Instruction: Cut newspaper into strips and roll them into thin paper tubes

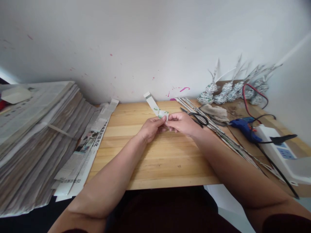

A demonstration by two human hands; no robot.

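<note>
Both of my hands meet over the middle of the wooden table, pinching one strip of printed paper (152, 104). The strip is white with green marks, and it bends where its long free end slants up and left toward the wall. My left hand (152, 128) grips the near end with the thumb on top. Close against it, my right hand (181, 123) pinches the same end from the right. The fingertips partly hide how that end is folded or rolled. Black-handled scissors (198, 117) lie just beyond my right hand.
At left stands a tall newspaper stack (43, 139) beside cut newspaper strips (92, 139). Thin rolled paper sticks (218, 131) lie at right. Behind them are several woven paper pieces (227, 92), a cloth (213, 111), a blue glue gun (245, 127) and a white power strip (279, 145).
</note>
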